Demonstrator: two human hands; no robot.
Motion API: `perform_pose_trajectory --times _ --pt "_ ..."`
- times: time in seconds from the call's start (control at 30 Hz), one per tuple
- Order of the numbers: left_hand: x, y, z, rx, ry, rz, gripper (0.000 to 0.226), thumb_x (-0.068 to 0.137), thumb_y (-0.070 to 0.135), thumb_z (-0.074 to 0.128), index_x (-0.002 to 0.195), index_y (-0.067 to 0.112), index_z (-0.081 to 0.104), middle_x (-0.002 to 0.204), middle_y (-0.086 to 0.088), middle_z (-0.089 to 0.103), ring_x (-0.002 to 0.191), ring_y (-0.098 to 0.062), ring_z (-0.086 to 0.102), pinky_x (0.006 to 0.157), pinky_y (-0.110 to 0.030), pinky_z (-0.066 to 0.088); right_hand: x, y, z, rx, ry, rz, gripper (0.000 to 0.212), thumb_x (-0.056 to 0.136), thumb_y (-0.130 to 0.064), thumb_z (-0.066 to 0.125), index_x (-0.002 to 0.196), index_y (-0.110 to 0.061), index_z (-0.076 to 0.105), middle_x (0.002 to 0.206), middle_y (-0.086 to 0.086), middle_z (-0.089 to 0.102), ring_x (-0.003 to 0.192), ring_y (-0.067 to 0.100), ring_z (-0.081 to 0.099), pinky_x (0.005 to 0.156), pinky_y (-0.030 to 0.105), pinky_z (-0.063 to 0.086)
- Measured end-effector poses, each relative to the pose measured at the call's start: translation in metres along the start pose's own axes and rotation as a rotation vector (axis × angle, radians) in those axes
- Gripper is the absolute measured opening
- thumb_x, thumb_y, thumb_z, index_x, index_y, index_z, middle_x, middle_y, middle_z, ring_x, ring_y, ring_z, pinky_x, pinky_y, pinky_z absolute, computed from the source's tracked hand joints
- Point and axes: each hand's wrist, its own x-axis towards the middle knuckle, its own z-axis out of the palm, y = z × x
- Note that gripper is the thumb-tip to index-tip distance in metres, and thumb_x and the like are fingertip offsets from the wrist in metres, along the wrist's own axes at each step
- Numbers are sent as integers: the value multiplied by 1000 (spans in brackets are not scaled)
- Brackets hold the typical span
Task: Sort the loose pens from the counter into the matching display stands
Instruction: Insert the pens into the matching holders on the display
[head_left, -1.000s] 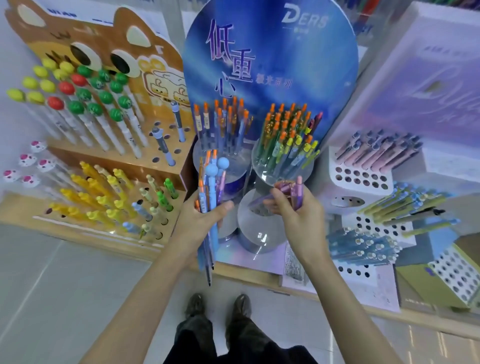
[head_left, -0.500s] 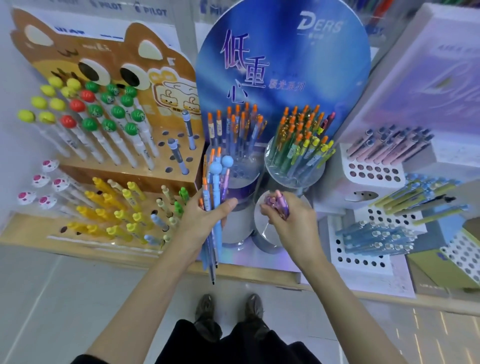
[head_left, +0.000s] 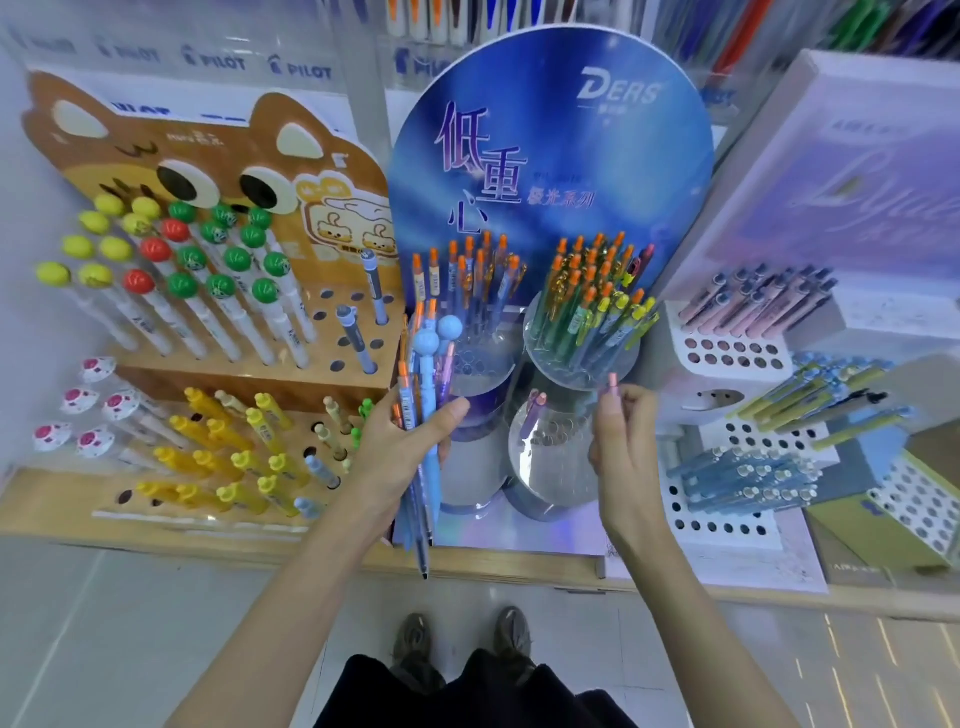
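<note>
Left hand (head_left: 410, 447): my fingers clenched round a bundle of loose pens (head_left: 422, 395), tips pointing down past the counter edge (head_left: 519, 566). Right hand (head_left: 621, 441): fingertips pinching one pink-capped pen (head_left: 612, 382) (barrel hidden) beside the lower clear cup (head_left: 550, 467), which holds one purple pen (head_left: 532, 415). Upper-right cup (head_left: 582, 364): crowded with orange-capped pens (head_left: 592, 291).

The left hand (head_left: 402, 441) covers the middle of the pen bundle (head_left: 423, 415), so the count of pens there cannot be told. The right hand (head_left: 621, 441) hides all but the pink tip of its pen (head_left: 613, 381). At the right edge of the frame the yellow-green stand (head_left: 914, 512) is cut off. Lettering on the purple stand (head_left: 857, 171), upper right, is blurred.
</note>
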Motion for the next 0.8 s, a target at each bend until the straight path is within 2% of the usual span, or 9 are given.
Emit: perform_pose_trajectory --times 0.07,0.2,0.3,0.43,0.6,0.8 --pt "1 1 1 2 0 -9 33 65 34 77 82 13 58 52 6 54 46 -9 51 45 -19 43 2 -4 -6 46 4 -4 28 92 -63 38 86 -35 41 70 -16 40 58 5 37 60 24 35" --pt "1 0 4 29 26 -29 8 86 11 66 90 9 59 52 3 55 46 -10 50 44 -19 42 8 -13 -5 -97 21 -199 17 100 -41 42 85 -39 48 83 -6 44 71 4 44 67 10 37" --pt "-1 0 5 4 42 -48 6 88 4 60 89 10 62 57 0 57 45 -12 48 43 -20 41 12 -12 -5 -118 61 -238 14 100 -29 48 87 -35 48 71 -18 49 63 1 43 60 11 36" --pt "-3 2 6 -44 20 -55 14 89 4 58 82 14 64 64 -1 61 46 -10 50 44 -19 42 13 -6 -5 -110 83 -234 13 99 -26 50 88 -33 50 71 -23 54 63 -1 46 60 10 36" --pt "-2 4 7 -69 -13 -53 10 91 6 55 89 13 61 68 1 66 47 -8 50 44 -19 43 16 -3 -1 -135 69 -239 12 99 -27 50 88 -30 50 76 -9 58 65 7 49 60 12 39" --pt "-1 4 7 -63 -26 -20 6 92 8 54 96 10 59 68 1 68 47 -7 50 45 -17 43 18 -1 2 -277 24 -290 8 94 -16 59 88 -18 55 69 -15 57 64 -4 52 59 8 37"
